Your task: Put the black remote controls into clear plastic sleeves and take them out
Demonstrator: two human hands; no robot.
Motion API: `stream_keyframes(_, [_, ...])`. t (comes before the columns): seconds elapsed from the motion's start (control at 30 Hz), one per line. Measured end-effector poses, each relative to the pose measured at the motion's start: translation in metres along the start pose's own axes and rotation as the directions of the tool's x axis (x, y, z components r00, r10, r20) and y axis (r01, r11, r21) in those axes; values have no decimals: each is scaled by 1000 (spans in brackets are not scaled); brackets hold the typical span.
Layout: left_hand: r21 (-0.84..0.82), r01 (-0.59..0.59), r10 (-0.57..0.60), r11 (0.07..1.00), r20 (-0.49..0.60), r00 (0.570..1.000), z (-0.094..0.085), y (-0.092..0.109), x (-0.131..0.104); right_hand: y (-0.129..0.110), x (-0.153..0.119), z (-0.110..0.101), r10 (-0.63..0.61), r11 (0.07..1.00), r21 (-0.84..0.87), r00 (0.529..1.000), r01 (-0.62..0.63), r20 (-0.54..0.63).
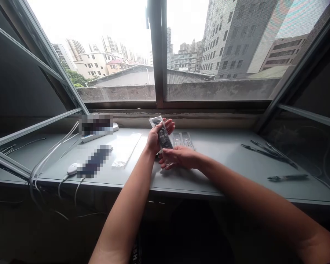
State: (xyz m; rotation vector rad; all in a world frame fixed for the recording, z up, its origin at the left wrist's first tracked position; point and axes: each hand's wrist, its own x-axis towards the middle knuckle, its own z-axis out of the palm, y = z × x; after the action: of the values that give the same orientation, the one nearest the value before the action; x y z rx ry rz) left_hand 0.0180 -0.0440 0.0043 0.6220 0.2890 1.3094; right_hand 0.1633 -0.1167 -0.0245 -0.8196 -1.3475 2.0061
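Observation:
Above the desk, a dark, button-covered remote control [164, 137] in a clear plastic bag is held at a slant between my hands. My left hand [154, 139] grips its upper part, thumb across the front and fingers behind. At the lower end, my right hand [181, 156] pinches the bag, with the thumb on top and the fingers underneath. Just behind my right hand, similar bagged items [183, 138] lie side by side on the desk, partly hidden. To the left of my hands is a flat, clear plastic bag [126, 150].
A power strip [100, 132] with white cables stands at the back left, by a blurred-out item. Nearer sits a round white charger [72, 168]. Several dark pens or tools [269, 152] lie at the right of the grey desk [222, 176]. Windows rise behind it.

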Motion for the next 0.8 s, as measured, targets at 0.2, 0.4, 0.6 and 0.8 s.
stream_keyframes(0.2, [128, 26, -27, 991, 12, 1000, -3, 8, -2, -5, -3, 1, 20, 999, -29, 998, -18, 62])
stream_keyframes(0.4, [223, -21, 37, 975, -67, 997, -12, 6, 7, -9, -6, -1, -74, 993, -86, 997, 77, 38])
stream_keyframes(0.6, [334, -11, 53, 943, -117, 992, -11, 6, 6, -9, -6, -3, -190, 933, -293, 977, 209, 94])
stream_keyframes(0.8, [403, 46, -13, 914, -84, 996, 1, 8, -8, -5, -4, -8, -402, 694, -613, 910, 377, 104])
